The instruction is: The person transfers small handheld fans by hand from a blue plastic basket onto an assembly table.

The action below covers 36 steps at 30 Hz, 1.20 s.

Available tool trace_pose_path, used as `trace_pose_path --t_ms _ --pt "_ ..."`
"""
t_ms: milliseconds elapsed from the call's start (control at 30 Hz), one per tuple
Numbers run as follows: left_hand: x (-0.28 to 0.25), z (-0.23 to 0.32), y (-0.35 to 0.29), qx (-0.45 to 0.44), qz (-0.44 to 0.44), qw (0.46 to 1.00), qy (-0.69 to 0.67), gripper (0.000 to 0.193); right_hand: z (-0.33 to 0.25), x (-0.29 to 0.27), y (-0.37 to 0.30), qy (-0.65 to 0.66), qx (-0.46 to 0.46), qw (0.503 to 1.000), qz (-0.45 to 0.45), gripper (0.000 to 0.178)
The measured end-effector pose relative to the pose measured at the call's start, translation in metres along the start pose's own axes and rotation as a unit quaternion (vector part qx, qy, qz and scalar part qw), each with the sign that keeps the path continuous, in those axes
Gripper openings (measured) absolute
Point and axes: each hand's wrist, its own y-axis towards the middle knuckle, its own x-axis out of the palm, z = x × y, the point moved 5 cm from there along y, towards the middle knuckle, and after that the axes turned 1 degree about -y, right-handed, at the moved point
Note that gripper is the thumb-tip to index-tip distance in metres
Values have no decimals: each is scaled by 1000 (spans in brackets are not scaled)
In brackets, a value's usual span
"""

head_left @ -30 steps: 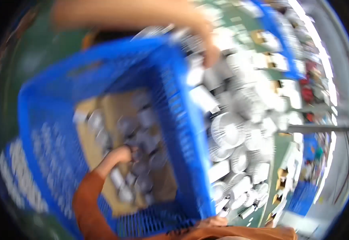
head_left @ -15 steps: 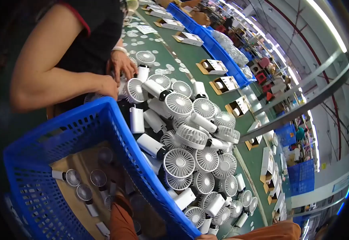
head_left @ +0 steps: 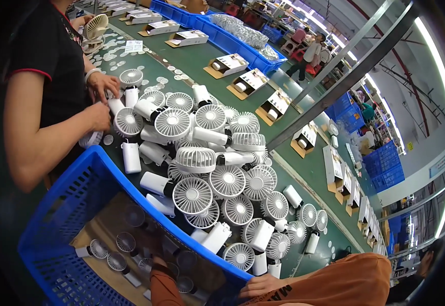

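A blue plastic crate (head_left: 98, 158) stands tilted at the table edge, with several white handheld fans (head_left: 100, 249) and a brown cardboard sheet (head_left: 97, 229) inside. My left hand (head_left: 158, 261) reaches down into it among the fans; shadow hides its fingers, so any hold is unclear. My right hand (head_left: 261, 286) is at the crate's near right corner, its fingers closed over the rim. Beyond the crate a big heap of white handheld fans (head_left: 192, 196) covers the green table (head_left: 304, 191), heads and handles lying every way.
At the left a co-worker's hands (head_left: 100, 102) touch fans at the heap's edge. Open white boxes (head_left: 230, 65) line the table's far side. Behind them are blue bins (head_left: 222, 38) with clear bags. A slanting metal bar (head_left: 329, 84) crosses above the table.
My view has swung, so the heap and crate sit differently in it. More of my right hand and sleeve shows at the crate's rim. My left arm remains inside the crate.
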Motion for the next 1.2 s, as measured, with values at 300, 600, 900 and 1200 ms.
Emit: trace_pose_path --t_ms 300,600,900,1200 --pt "-3 -31 -43 -87 20 989 -121 56 14 28 -24 -31 4 999 -16 33" --pt "-57 -62 -108 -156 111 826 -531 87 4 15 -20 -27 -4 999 36 31" --pt "-160 1 -236 -124 43 611 -780 55 -4 24 -6 28 6 999 37 40" --pt "-211 109 -300 -1 1 661 -750 60 -24 29 5 297 170 931 128 73"
